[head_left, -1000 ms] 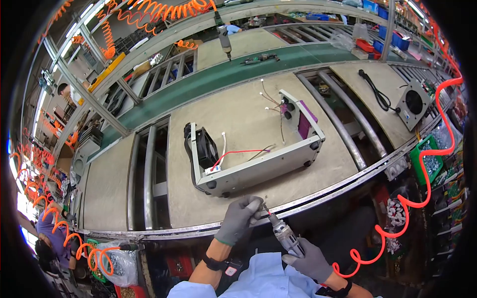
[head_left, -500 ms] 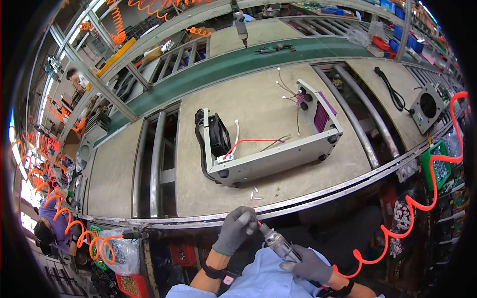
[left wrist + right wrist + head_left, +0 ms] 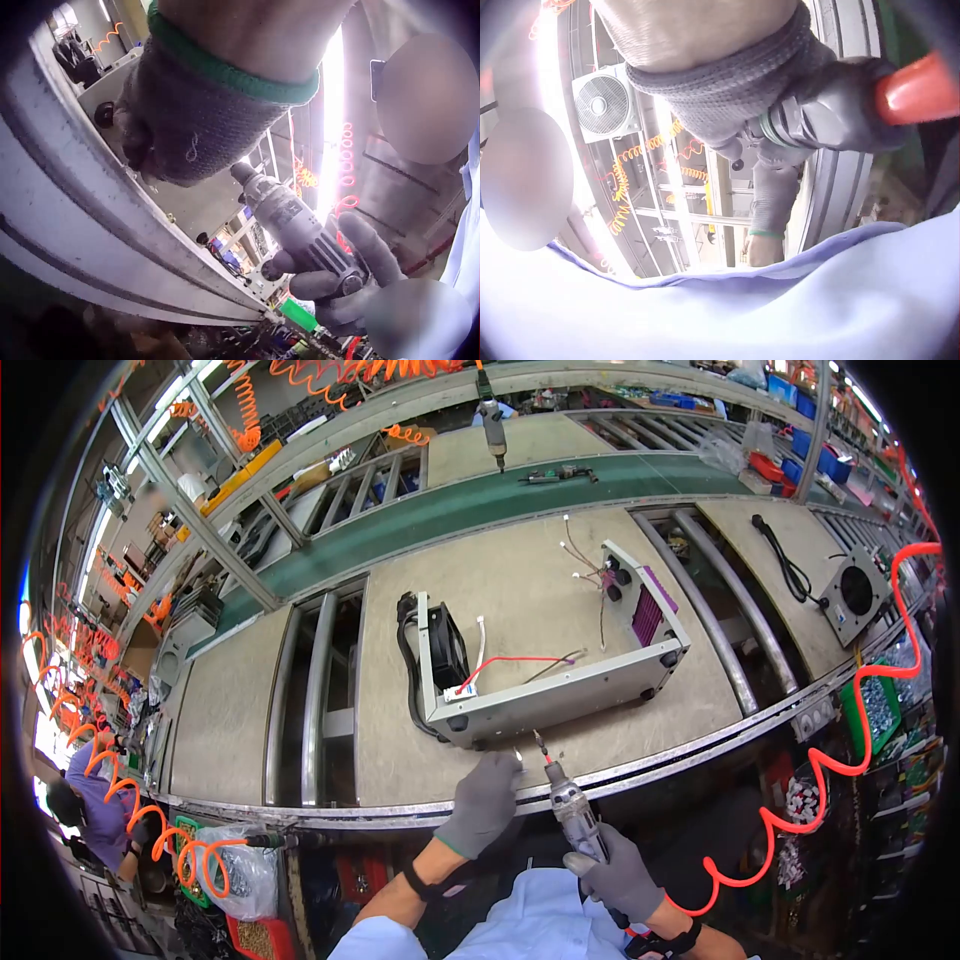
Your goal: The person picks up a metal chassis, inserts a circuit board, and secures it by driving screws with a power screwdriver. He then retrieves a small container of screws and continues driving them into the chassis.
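Note:
My right hand (image 3: 620,872) grips a grey air screwdriver (image 3: 577,810), its bit pointing up toward the board's front edge. In the left wrist view, gloved fingers wrap around the same screwdriver (image 3: 300,229). My left hand (image 3: 484,802) reaches over the front rail onto the board (image 3: 400,775), fingertips beside small white pieces (image 3: 519,757). Its fingers bend downward and their tips are hidden, so I cannot tell whether they pinch anything. Just beyond stands a grey metal chassis (image 3: 570,705) with a black fan (image 3: 447,645), loose wires and a purple finned part (image 3: 648,610).
Metal rollers (image 3: 320,700) lie either side of the board. An orange-red coiled hose (image 3: 768,822) runs along the right. On the right board lies a fan panel (image 3: 855,595) with a black cord. Another screwdriver (image 3: 493,432) hangs over the green belt (image 3: 440,510).
My left hand has left the screwdriver's bit and moved forward onto the board by the white pieces. The screwdriver has shifted slightly forward and right, its bit now exposed.

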Available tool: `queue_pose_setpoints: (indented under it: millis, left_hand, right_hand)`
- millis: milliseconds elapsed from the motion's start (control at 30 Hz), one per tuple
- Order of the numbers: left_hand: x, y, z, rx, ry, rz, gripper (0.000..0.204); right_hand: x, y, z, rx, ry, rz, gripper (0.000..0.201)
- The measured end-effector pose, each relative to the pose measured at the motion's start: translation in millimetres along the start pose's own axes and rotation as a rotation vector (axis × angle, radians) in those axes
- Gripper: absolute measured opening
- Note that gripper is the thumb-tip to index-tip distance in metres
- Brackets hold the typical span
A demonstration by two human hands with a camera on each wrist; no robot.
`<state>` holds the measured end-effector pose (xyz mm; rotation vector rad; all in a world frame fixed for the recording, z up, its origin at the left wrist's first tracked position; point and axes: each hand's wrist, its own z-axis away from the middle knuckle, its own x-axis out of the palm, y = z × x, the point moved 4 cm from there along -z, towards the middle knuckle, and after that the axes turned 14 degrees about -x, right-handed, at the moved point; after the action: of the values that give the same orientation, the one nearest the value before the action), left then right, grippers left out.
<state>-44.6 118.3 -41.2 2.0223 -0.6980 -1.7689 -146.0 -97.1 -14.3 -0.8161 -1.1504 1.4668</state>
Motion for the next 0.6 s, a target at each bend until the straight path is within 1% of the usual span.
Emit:
queue_pose_setpoints:
  millis: [33,133,167,233,267,300,400,433,533,567,600]
  left_hand:
    - [-9.0,-2.2,-2.3,0.017,0.007,0.101,0.022]
    - [-62.2,24.0,-21.0,0.076,0.046,0.255,0.027]
    - [-82.9,37.9,-29.8,0.074,-0.020,0.271,0.027]
    - [-99.9,35.1,-44.5,0.011,-0.178,0.284,0.022]
    - [-104.8,35.3,-49.8,-0.022,-0.255,0.291,0.020]
    - [-110.9,41.4,-55.4,-0.046,-0.197,0.401,0.018]
    - [-118.4,37.3,-87.3,-0.174,-0.188,0.477,0.015]
    - [-119.6,38.9,-98.7,-0.294,-0.235,0.504,0.013]
    - [-118.5,41.8,-123.6,-0.439,-0.410,0.456,0.018]
    - [-112.8,37.6,-130.3,-0.416,-0.419,0.449,0.022]
    - [-110.9,38.0,-134.8,-0.417,-0.447,0.413,0.022]
  right_hand:
    - [2.9,-5.0,-3.1,0.023,-0.004,-0.022,0.044]
    - [12.4,-16.4,-13.4,-0.001,-0.022,-0.043,0.045]
    - [15.4,-21.4,-15.8,0.004,-0.024,-0.050,0.043]
    - [20.5,-31.2,-19.3,0.012,-0.031,-0.060,0.040]
    - [22.1,-31.8,-20.2,0.018,-0.036,-0.048,0.040]
    - [23.4,-31.1,-21.0,0.023,-0.040,-0.036,0.040]
    - [26.4,-22.7,-22.7,0.007,-0.026,-0.033,0.046]
    - [27.5,-20.7,-22.5,-0.005,-0.019,-0.037,0.049]
    - [30.0,-21.7,-22.4,0.016,-0.008,-0.009,0.049]
    - [30.9,-21.6,-22.1,0.012,-0.004,-0.012,0.049]
    - [31.3,-21.9,-21.9,0.007,0.000,-0.015,0.049]
